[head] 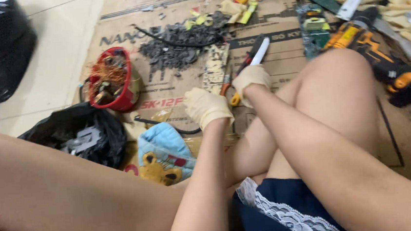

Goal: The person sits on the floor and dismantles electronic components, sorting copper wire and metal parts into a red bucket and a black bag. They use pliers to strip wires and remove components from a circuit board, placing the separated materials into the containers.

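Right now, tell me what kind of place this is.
Probably a makeshift floor workspace for taking electronics apart: flattened cardboard over tiles, a red bowl of copper wire, circuit boards and a cordless drill lie around.

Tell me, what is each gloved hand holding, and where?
The right hand holds a white-handled tool near its lower end. The left hand looks closed; anything inside is hidden.

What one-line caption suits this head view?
Gloved right hand grips a white-handled tool; gloved left hand rests beside it on cardboard.

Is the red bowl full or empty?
Full. The red bowl is heaped to its rim with tangled copper-coloured wire and small metal bits.
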